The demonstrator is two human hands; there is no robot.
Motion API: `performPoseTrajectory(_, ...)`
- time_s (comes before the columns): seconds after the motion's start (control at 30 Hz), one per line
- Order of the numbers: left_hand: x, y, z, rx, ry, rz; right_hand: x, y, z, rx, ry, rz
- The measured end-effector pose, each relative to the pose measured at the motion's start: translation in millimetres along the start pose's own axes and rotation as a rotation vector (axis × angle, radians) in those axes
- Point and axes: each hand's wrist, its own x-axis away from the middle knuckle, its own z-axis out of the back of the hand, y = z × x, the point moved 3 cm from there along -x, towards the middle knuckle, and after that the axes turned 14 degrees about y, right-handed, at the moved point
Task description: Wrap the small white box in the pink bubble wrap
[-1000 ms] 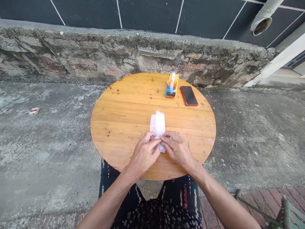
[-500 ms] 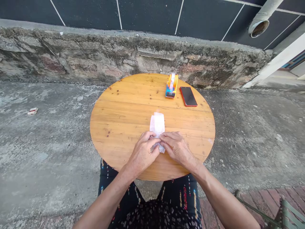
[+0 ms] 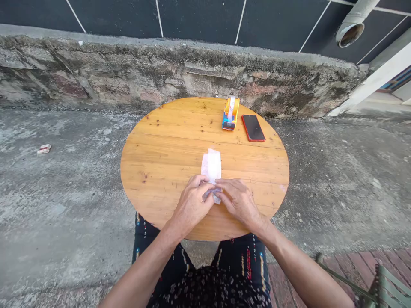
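Note:
A folded white paper (image 3: 211,165) lies near the middle of a round wooden table (image 3: 160,154). My left hand (image 3: 192,204) and my right hand (image 3: 238,199) meet at the paper's near end, fingers pinched on it and pressing it to the tabletop. The near end of the paper is hidden under my fingers; the far end sticks out beyond them.
An orange and blue tape dispenser (image 3: 230,113) stands at the far side of the table, with a red-edged phone (image 3: 253,128) face up to its right. A stone wall (image 3: 128,77) runs behind. A green chair (image 3: 382,282) shows at the bottom right.
My fingers have crept slightly along the near end of the paper, which looks a little more bunched there. Nothing else on the table has moved.

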Motion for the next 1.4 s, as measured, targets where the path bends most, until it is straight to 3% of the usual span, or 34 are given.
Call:
performPoseTrajectory(0.17, -0.7, -0.7, 1.4, 0.034, 0.015, 0.007, 5.8, -5.1, -0.5, 0.076, 0.020, 0.096)
performPoseTrajectory(0.47, -3.9, -4.4, 2.3, 0.053, 0.001, 0.013, 6.0, -19.4, 7.9, 0.242, -0.216, 0.247)
performPoseTrajectory(0.8, -2.1, -1.0, 7.0, 0.023, -0.002, -0.013, 12.5, -17.4, -9.7, 0.413, -0.024, 0.351)
performPoseTrajectory(1.03, -19.3, -15.4, 21.6, 0.087, 0.026, 0.015, 9.3, -17.4, -6.8, 0.400, -0.042, 0.391)
performPoseTrajectory(1.2, -34.3, -29.4, 17.0, 0.049, -0.014, 0.098, 9.3, -16.4, -6.4, 0.380, -0.037, 0.365)
performPoseTrajectory(1.4, -35.4, -32.1, 7.2, 0.115, -0.051, 0.148, 9.5, -14.5, -7.7, 0.351, -0.065, 0.347)
